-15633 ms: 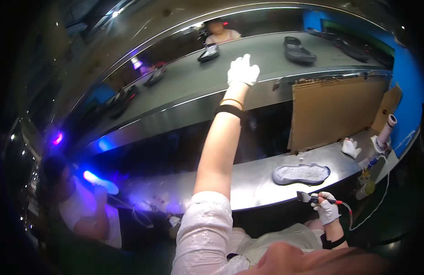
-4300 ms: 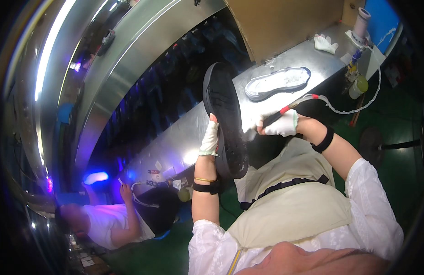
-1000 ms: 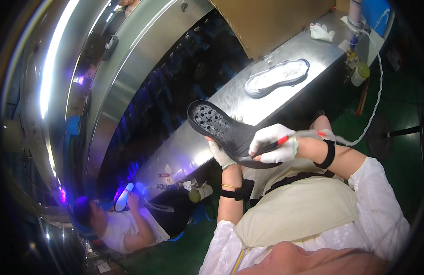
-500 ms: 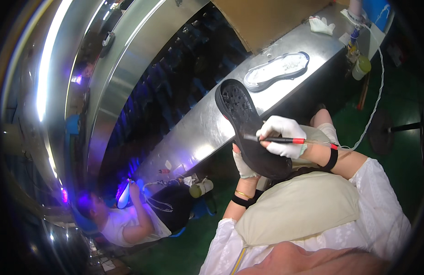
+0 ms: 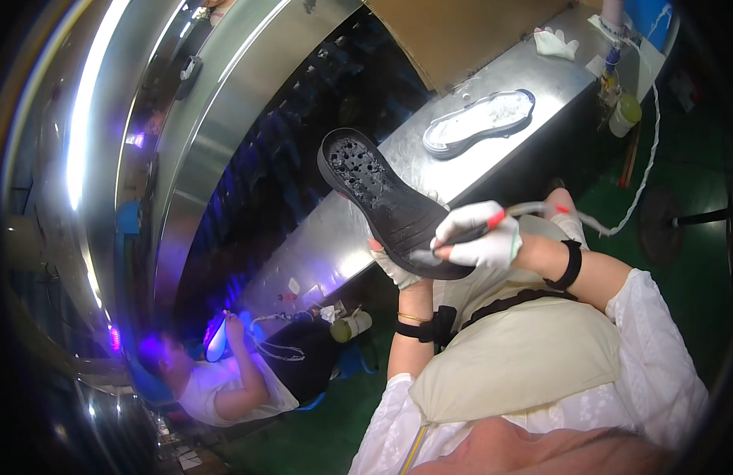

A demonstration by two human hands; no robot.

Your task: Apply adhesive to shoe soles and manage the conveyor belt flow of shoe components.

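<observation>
Black shoe sole (image 5: 388, 212), held up near the surface (image 5: 331, 247) by the left hand (image 5: 396, 271) clasping it underneath, has just swung holed end leftward, so the brush (image 5: 422, 256) pinched in the right hand (image 5: 485, 237) now works its near end, not mid-sole.
</observation>
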